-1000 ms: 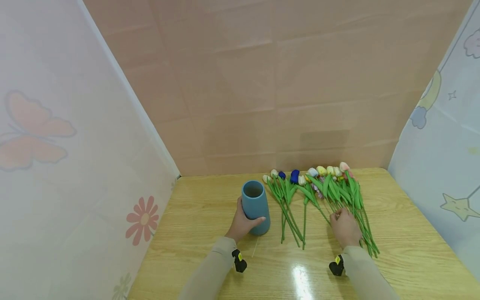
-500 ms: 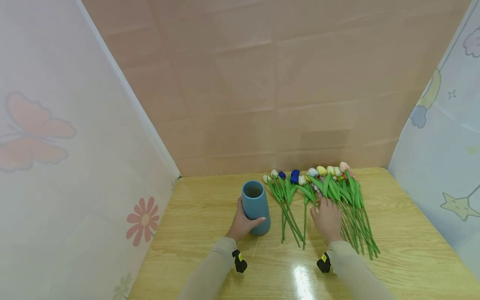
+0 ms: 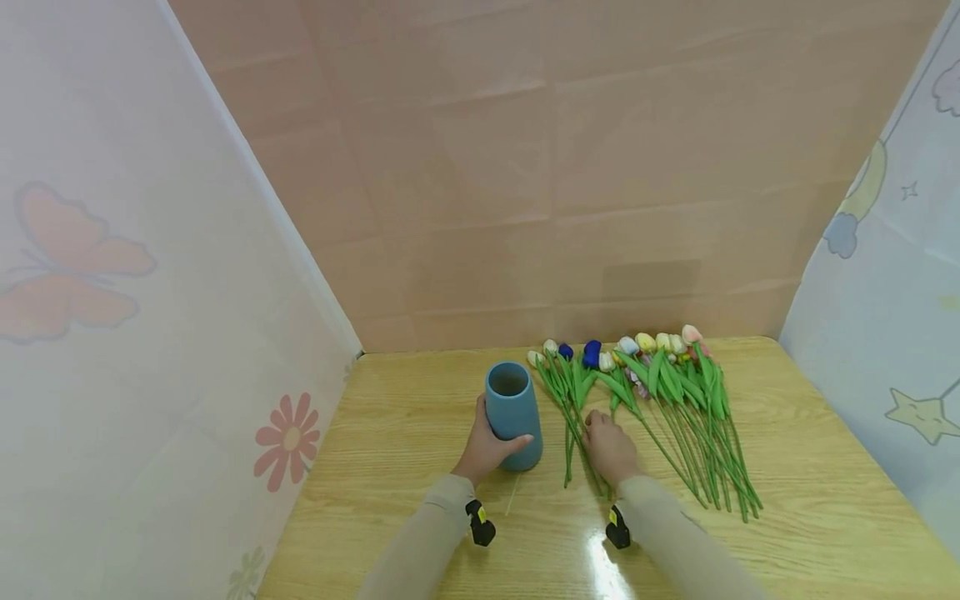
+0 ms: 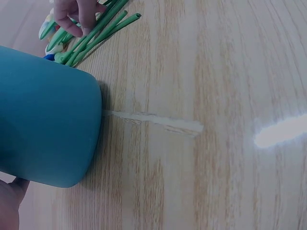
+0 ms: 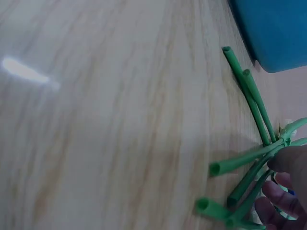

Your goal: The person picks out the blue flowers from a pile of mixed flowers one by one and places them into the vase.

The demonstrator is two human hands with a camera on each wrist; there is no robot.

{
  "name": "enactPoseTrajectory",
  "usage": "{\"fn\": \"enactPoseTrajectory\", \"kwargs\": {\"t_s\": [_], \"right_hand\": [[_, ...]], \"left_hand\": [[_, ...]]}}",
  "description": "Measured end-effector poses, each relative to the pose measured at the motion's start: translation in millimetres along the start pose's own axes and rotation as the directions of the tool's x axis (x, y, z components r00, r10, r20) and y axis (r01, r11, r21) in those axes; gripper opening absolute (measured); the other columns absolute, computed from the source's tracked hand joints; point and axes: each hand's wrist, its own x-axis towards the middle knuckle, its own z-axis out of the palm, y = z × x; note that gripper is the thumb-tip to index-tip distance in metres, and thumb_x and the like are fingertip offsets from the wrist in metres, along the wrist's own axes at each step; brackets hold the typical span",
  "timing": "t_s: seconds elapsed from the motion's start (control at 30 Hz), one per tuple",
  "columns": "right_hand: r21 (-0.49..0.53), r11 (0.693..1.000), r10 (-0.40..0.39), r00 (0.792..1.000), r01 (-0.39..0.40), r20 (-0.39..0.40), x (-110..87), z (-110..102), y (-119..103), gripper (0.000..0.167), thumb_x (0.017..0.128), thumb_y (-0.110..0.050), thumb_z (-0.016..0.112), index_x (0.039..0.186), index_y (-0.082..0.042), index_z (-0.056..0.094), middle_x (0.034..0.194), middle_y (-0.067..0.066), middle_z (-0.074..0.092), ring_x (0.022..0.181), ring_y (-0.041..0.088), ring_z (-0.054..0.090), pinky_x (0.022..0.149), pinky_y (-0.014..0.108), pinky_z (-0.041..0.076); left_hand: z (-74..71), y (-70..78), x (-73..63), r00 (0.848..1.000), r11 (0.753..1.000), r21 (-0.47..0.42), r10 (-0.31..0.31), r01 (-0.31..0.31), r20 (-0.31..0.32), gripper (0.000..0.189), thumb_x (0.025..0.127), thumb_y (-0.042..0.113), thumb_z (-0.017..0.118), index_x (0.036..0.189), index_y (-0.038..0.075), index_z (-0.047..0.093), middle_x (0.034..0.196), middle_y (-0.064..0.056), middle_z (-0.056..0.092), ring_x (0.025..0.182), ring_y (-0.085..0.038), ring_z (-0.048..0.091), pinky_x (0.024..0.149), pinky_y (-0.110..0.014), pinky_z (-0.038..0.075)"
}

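Observation:
A tall blue vase (image 3: 514, 421) stands upright on the wooden table, its mouth up. My left hand (image 3: 483, 446) grips its lower left side, the thumb across the front; in the left wrist view the vase (image 4: 45, 120) hides most of that hand. To the right lies a small bunch of artificial tulips (image 3: 573, 400) with white and dark blue heads. My right hand (image 3: 611, 450) is at their green stems, fingers bent. In the right wrist view its thumb (image 5: 290, 160) overlaps the stems (image 5: 244, 155); I cannot tell whether the fingers pinch one.
A larger spread of tulips (image 3: 701, 417), with yellow, white and pink heads, lies right of my right hand, stems toward me. A pale streak (image 4: 163, 122) marks the tabletop by the vase's base. Patterned sheets (image 3: 150, 333) and a brown backdrop (image 3: 487, 208) border the table.
My right hand has moved left from the larger spread of tulips to the stems of the small bunch. My left hand and the vase have stayed in place.

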Motion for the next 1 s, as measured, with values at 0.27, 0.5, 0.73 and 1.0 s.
{"fn": "enactPoseTrajectory", "kwargs": {"t_s": [0.27,0.5,0.73,1.0], "right_hand": [[0.022,0.999,0.041,0.998,-0.042,0.043,7.8,3,-1,0.024,0.094,-0.013,0.062,0.112,0.001,0.057,0.101,0.017,0.061,0.075,0.027,0.063,0.061,0.041,0.054],[0.065,0.993,0.097,0.991,-0.103,0.091,14.5,-4,-4,0.028,0.095,-0.011,0.059,0.119,0.004,0.056,0.101,0.019,0.062,0.079,0.03,0.065,0.064,0.042,0.055],[0.241,0.955,0.143,0.98,-0.173,0.137,20.5,-7,-6,0.037,0.1,-0.005,0.041,0.132,0.013,0.038,0.069,0.012,0.058,0.052,0.018,0.053,0.047,0.031,0.041],[0.328,0.925,0.179,0.981,-0.192,0.072,20.4,-18,-11,0.048,0.105,-0.023,0.039,0.143,0.005,0.034,0.063,0.009,0.056,0.047,0.016,0.045,0.043,0.031,0.034]], "left_hand": [[0.2,-1.3,0.7,1.0,1.0,0.007,-0.008,0.008,-0.005,0.101,0.077,0.034,0.083,0.15,0.033,0.014,0.147,-0.006,0.035,0.133,-0.035,0.041,0.102,-0.063,0.037],[1.3,-1.1,0.4,1.0,1.0,-0.004,-0.011,0.011,-0.003,0.1,0.077,0.034,0.083,0.15,0.034,0.014,0.147,-0.006,0.035,0.133,-0.035,0.04,0.102,-0.063,0.037],[1.0,-2.0,0.7,1.0,1.0,-0.001,-0.008,0.008,-0.006,0.101,0.076,0.035,0.084,0.149,0.035,0.014,0.147,-0.004,0.035,0.133,-0.035,0.041,0.102,-0.063,0.036],[2.3,-1.2,1.1,1.0,1.0,-0.003,-0.017,0.017,-0.009,0.101,0.075,0.034,0.084,0.149,0.034,0.015,0.147,-0.003,0.036,0.133,-0.033,0.041,0.103,-0.062,0.036]]}}
